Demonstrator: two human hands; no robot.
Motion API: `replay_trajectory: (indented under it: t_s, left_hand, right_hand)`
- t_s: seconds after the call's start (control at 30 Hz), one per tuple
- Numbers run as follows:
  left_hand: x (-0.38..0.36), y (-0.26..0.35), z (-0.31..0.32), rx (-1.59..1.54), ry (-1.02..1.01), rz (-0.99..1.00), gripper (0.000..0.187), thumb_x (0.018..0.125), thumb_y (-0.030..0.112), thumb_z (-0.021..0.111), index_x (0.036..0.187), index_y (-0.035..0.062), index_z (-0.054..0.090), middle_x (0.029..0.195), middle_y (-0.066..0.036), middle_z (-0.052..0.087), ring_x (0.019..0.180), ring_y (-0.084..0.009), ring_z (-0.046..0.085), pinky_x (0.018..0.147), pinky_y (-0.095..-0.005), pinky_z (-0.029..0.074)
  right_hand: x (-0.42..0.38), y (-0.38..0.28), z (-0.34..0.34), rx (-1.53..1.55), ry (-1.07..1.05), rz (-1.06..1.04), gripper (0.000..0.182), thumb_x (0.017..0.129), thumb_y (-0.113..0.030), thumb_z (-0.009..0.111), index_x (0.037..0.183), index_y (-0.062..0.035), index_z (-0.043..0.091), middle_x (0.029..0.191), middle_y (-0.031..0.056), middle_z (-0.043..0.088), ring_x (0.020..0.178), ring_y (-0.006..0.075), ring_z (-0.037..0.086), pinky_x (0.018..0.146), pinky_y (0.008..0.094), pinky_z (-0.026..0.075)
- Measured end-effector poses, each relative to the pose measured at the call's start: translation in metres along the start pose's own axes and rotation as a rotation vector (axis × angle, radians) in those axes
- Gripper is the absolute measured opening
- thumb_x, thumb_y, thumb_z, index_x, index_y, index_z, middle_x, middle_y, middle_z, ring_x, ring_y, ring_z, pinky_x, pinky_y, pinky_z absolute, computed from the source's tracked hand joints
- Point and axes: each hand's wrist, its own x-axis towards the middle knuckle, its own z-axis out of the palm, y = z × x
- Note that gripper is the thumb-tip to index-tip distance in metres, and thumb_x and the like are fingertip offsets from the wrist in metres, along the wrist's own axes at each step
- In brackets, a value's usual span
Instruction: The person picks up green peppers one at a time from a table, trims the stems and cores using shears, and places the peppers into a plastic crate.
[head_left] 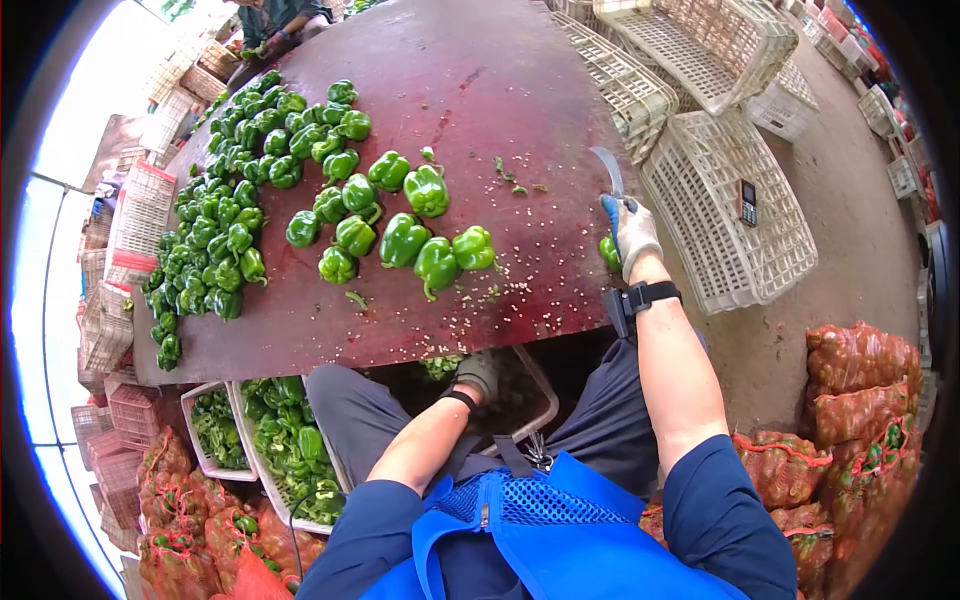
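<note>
My right hand [634,232], in a whitish and blue glove, grips a knife with a curved blade [607,170] at the table's right edge. Close beside that hand, a green bell pepper [609,253] lies partly covered. My left hand [480,374], in a grey glove, is low at the table's front edge, over a bin [546,398] between my knees; its fingers are hidden. Light green pepper scraps [441,367] show near it. Several whole bell peppers [404,240] rest mid-table, with a larger pile [225,225] to the left.
Seeds and scraps dot the reddish table [500,120]. A person [285,20] works at the far left. Pepper-filled crates [300,450] stand left of my legs. Plastic crates [715,210], one with a phone [748,203] on it, are at right. Mesh sacks [860,400] are stacked lower right.
</note>
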Motion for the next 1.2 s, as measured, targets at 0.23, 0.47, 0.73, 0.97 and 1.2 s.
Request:
replay_trajectory:
  t_s: [0.23, 0.47, 0.73, 0.97, 1.2]
  left_hand:
    - [-0.065, -0.004, -0.104, -0.49, -0.004, 0.048, 0.072, 0.06, 0.043, 0.085, 0.115, 0.0001, 0.064, 0.109, -0.021, 0.068, 0.105, -0.0356, 0.064, 0.094, -0.0416, 0.05]
    - [-0.117, -0.056, -0.151, -1.491, 0.57, -0.01, 0.069, 0.061, 0.011, 0.088, 0.122, 0.0003, 0.057, 0.113, -0.01, 0.065, 0.106, -0.0202, 0.063, 0.095, -0.0351, 0.052]
    - [-0.138, -0.058, -0.164, -1.951, 0.73, 0.107, 0.066, 0.076, 0.01, 0.074, 0.135, -0.0031, 0.048, 0.12, -0.013, 0.063, 0.108, -0.0228, 0.064, 0.095, -0.0352, 0.053]
    - [-0.131, -0.032, -0.152, -1.929, 0.799, 0.124, 0.063, 0.08, 0.005, 0.072, 0.137, -0.0022, 0.045, 0.121, -0.014, 0.062, 0.109, -0.0227, 0.063, 0.097, -0.0357, 0.052]
    - [-0.099, -0.043, -0.11, -1.78, 0.771, -0.014, 0.067, 0.075, 0.013, 0.084, 0.133, 0.0005, 0.052, 0.128, -0.012, 0.06, 0.115, -0.0221, 0.06, 0.102, -0.0343, 0.048]
  right_hand:
    - [-0.017, -0.007, 0.03, 0.487, -0.19, 0.196, 0.025, 0.089, -0.036, 0.071, 0.09, -0.0124, 0.063, 0.052, -0.0017, 0.04, 0.035, 0.0146, 0.04, 0.034, 0.0325, 0.036]
    - [-0.048, -0.016, 0.058, 0.26, -0.228, -0.249, 0.027, 0.097, -0.033, 0.065, 0.102, -0.0063, 0.068, 0.071, -0.0005, 0.059, 0.059, 0.0077, 0.053, 0.049, 0.029, 0.044]
    - [-0.188, -0.03, 0.06, 0.437, -0.74, -0.066, 0.029, 0.093, -0.015, 0.068, 0.12, -0.0041, 0.064, 0.094, 0.0034, 0.069, 0.077, 0.0086, 0.062, 0.062, 0.0238, 0.051]
    - [-0.219, 0.003, 0.072, 0.144, -0.921, -0.337, 0.044, 0.096, -0.023, 0.062, 0.131, 0.0013, 0.056, 0.116, 0.011, 0.068, 0.104, 0.0152, 0.06, 0.095, 0.032, 0.048]
    - [-0.214, 0.051, 0.088, -0.12, -0.792, -0.459, 0.044, 0.1, -0.028, 0.052, 0.134, -0.0008, 0.053, 0.125, 0.0243, 0.063, 0.12, 0.0379, 0.059, 0.1, 0.0393, 0.046]
